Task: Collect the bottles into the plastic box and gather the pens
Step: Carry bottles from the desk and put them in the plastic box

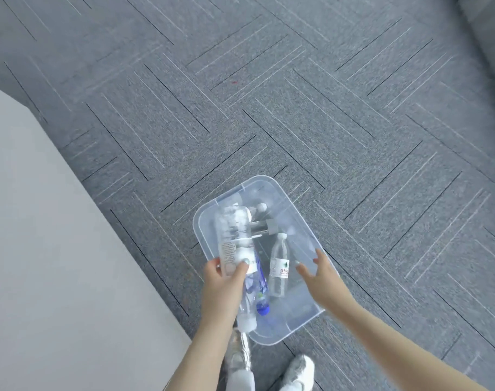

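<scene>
Seen from above, over grey carpet (pixel 269 94) patterned with dark and pale lines. Clear plastic box (pixel 290 206) on the floor at lower centre, open-topped, long axis running from near right to far left. Left hand (pixel 222 280) over the box's near left corner, fingers and thumb curled round a large clear bottle (pixel 231 235) with a white label, gripped at its lower half and held above the box, pointing away. Right hand (pixel 322 273) over the box's right rim, fingers spread and nearly straight, holding nothing, just right of a small clear bottle (pixel 278 268) with a white cap and a label bearing a green mark and red characters, lying inside the box. Beside that, to the left, a bottle with a blue cap (pixel 262 301) and blue wrapper, cap toward the near end, partly hidden under the left hand. Near the far end, white-capped bottles (pixel 259 208) lying crosswise, number hard to judge through the held bottle and the glare. One more pale cap (pixel 246 323) below the left wrist, possibly another bottle's. Pale grey surface (pixel 43 249) filling the left side. Pair of light shoes (pixel 300 369) at the bottom edge, near the box's near end.
</scene>
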The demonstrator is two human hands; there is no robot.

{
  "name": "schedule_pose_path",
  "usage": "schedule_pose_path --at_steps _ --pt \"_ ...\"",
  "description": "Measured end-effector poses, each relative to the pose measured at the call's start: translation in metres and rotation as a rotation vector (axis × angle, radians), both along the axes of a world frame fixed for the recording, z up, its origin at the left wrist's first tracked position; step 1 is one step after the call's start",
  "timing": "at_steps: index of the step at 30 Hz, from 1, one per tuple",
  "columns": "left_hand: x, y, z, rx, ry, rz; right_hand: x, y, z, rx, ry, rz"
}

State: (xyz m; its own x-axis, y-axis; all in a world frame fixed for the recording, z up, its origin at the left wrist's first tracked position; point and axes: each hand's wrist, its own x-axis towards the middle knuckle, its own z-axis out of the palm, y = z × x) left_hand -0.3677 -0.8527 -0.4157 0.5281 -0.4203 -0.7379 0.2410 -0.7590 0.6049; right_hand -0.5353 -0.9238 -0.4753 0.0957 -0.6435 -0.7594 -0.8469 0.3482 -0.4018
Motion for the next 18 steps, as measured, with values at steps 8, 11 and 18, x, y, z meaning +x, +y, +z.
schedule_pose_path --at_steps 8,11,18 --pt "0.009 -0.053 -0.012 0.112 -0.104 -0.309 -0.004 -0.008 0.016 -0.076 -0.032 0.042" --pt "0.011 -0.053 -0.013 0.124 -0.146 -0.352 -0.006 -0.007 0.022 -0.082 -0.027 0.049" --pt "0.022 -0.034 0.015 0.155 -0.237 -0.445 0.000 -0.013 0.065 -0.076 -0.003 0.088"
